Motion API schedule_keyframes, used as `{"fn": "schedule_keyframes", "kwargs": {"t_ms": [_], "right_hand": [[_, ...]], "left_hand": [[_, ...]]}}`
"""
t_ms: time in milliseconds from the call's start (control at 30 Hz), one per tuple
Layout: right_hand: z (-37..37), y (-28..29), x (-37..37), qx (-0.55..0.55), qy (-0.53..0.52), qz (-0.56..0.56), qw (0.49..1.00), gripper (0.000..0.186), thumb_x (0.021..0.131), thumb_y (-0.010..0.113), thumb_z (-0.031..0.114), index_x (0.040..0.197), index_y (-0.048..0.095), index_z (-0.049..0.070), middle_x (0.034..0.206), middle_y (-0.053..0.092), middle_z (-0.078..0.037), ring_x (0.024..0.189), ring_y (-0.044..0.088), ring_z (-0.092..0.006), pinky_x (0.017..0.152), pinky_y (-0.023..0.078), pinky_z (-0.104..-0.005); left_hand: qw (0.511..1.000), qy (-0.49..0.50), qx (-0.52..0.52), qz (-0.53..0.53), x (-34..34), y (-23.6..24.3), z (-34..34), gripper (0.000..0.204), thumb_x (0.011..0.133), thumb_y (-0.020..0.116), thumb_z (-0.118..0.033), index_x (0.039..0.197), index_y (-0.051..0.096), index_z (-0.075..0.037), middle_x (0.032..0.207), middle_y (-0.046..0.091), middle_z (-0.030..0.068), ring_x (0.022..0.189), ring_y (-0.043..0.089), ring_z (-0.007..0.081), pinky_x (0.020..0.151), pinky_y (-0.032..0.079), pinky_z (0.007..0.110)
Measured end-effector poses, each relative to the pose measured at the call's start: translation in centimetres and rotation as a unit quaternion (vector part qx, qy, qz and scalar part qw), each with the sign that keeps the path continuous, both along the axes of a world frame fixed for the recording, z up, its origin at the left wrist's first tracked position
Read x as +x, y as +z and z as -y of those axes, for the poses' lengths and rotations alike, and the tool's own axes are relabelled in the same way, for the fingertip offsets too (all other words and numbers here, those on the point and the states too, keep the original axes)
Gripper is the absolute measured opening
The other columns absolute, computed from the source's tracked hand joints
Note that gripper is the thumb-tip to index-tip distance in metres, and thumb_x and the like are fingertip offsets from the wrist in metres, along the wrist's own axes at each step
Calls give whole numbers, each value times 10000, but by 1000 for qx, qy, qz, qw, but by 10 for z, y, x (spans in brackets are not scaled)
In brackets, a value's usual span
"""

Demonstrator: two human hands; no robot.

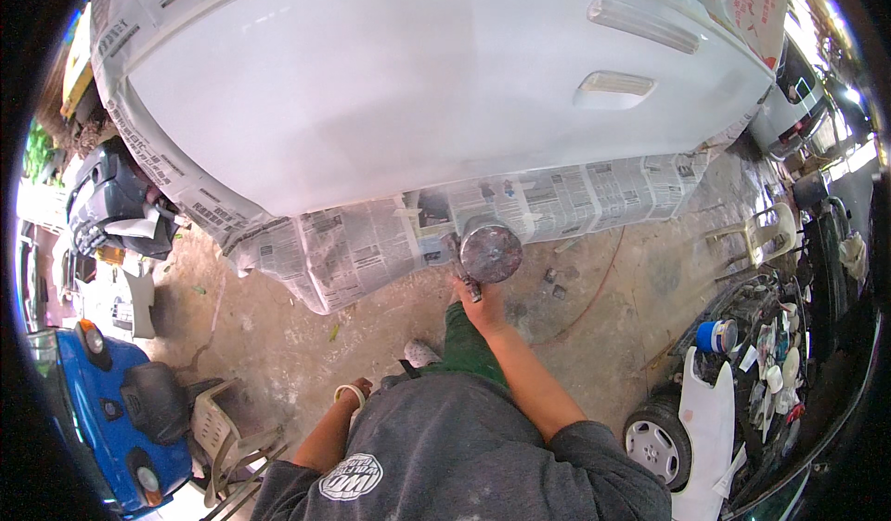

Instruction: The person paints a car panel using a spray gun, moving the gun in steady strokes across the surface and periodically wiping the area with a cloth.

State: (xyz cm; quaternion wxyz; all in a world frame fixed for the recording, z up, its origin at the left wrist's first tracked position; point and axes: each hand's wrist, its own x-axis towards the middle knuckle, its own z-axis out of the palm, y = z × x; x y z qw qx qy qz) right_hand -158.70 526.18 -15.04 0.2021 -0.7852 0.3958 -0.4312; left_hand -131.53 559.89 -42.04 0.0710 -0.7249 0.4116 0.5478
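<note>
My right hand (478, 303) is closed round the grip of a spray gun (455, 247), whose round, paint-stained metal cup (491, 251) sits on top and hides part of the gun. Just beyond it stands a white car door panel (371, 94) with a smooth, glossy face. Newspaper (353, 252) is wrapped along the panel's lower edge and sides, and the gun is held in front of the lower strip. My left hand (355, 389) hangs low beside my hip, with a pale bangle at the wrist. Its fingers are mostly hidden.
A blue vehicle (83, 419) and a beige plastic chair (223, 428) stand at the left. On the right are a wheel (657, 442), a white fender (701, 428), a blue-labelled can (716, 336) and another chair (766, 233). A thin reddish hose (594, 303) crosses the concrete floor.
</note>
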Motion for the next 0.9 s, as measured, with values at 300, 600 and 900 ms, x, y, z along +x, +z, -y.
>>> {"fn": "schedule_keyframes", "kwargs": {"t_ms": [300,600,900], "right_hand": [[34,2,-25,143,-144,96,975,379,851,770,289,1056,639,-3,958,703,-179,855,679,-346,751,518,-426],[63,12,-81,116,-263,57,956,435,894,721,329,1165,586,17,993,674,-171,872,656,-339,774,503,-410],[75,50,-93,278,-284,141,907,410,899,709,314,1163,565,36,973,672,-165,842,656,-316,745,505,-441]], "left_hand": [[999,-24,-31,4,4,-12,2,334,930,551,-148,1247,638,-91,1198,672,180,1130,639,345,950,499,412],[999,4,4,-32,-10,30,55,313,933,551,-135,1229,641,-92,1111,690,197,1049,666,323,890,523,391],[998,-60,5,-24,-1,1,31,303,942,541,-152,1217,655,-99,1231,659,123,1175,604,284,1001,460,356]]}}
